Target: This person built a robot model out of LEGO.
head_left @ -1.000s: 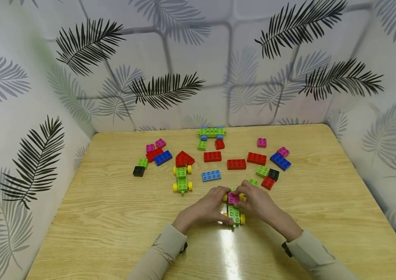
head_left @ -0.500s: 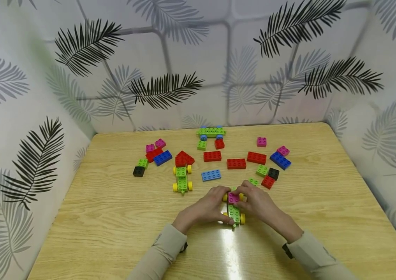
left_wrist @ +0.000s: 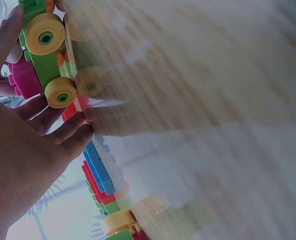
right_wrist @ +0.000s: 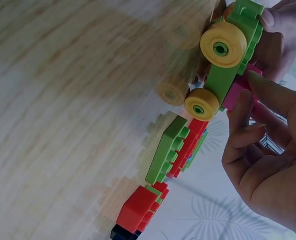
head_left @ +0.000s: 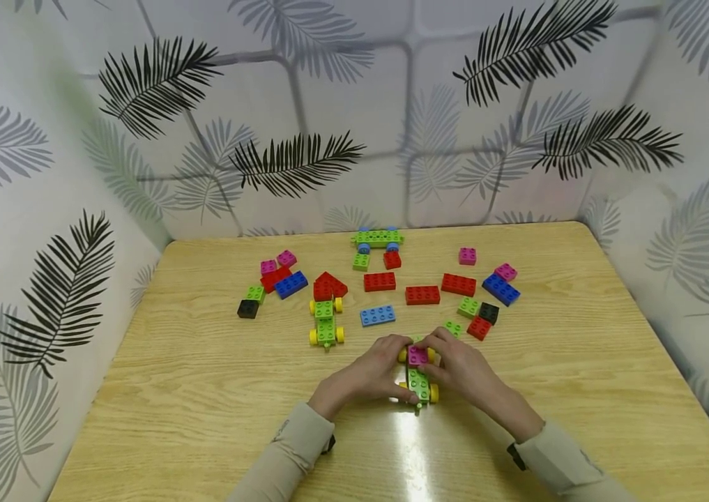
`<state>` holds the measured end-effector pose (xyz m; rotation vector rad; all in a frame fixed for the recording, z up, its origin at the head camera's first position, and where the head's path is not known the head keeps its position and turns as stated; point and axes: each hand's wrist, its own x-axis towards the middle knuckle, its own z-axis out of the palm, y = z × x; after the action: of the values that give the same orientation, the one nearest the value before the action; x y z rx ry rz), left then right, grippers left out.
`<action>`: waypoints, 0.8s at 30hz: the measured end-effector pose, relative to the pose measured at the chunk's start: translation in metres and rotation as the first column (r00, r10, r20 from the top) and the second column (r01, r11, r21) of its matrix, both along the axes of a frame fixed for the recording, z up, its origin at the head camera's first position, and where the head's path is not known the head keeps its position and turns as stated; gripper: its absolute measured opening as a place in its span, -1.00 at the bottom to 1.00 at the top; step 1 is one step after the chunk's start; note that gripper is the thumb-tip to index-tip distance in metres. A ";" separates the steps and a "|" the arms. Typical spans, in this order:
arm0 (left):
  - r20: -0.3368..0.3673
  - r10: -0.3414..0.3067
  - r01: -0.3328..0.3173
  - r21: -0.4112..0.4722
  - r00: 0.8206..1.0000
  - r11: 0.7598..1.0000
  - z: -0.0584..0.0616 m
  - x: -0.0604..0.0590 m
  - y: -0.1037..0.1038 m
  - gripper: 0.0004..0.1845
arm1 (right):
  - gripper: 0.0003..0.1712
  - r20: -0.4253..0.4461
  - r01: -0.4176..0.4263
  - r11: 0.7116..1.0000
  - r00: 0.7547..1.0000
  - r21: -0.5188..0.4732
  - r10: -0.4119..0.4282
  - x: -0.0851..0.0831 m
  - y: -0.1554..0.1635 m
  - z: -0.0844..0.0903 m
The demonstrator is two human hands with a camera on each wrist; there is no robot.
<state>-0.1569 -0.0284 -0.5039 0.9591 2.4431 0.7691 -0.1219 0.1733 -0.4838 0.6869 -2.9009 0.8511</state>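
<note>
Both hands' fingers (head_left: pixel 406 343) pinching the magenta brick (head_left: pixel 417 355) on the green wheeled car (head_left: pixel 420 383)

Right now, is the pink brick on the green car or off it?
On. The pink brick sits on the car over its far yellow wheels, with both hands around it.

A tabletop play or recording booth rather than a furnished room. A light wood-grain surface (head_left: pixel 203 390) is enclosed on three sides by fabric screens (head_left: pixel 354 118) printed with black and grey palm fronds; only loose toy building bricks (head_left: pixel 379 281) and small wheeled brick cars (head_left: pixel 325 322) lie on it.
</note>
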 end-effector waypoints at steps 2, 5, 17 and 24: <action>0.003 0.001 -0.001 0.001 1.000 1.000 0.000 0.000 0.000 0.03 | -0.67 0.001 0.000 1.000 1.000 -0.001 0.000 0.000 0.000 -0.001; 0.002 0.002 -0.002 0.000 1.000 1.000 0.000 0.000 0.000 0.03 | -0.67 0.002 0.001 1.000 1.000 -0.002 -0.001 0.001 0.000 -0.002; 0.007 -0.002 0.002 0.006 1.000 1.000 0.000 0.001 0.000 0.03 | -0.64 0.005 0.002 1.000 1.000 0.003 -0.002 0.004 -0.001 -0.001; 0.001 0.000 0.000 0.005 1.000 1.000 0.000 0.000 0.000 0.02 | -0.65 -0.042 -0.002 1.000 0.999 -0.002 0.001 0.005 0.000 -0.003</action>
<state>-0.1569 -0.0286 -0.5044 0.9600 2.4414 0.7763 -0.1172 0.1731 -0.4864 0.6982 -2.8622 0.8293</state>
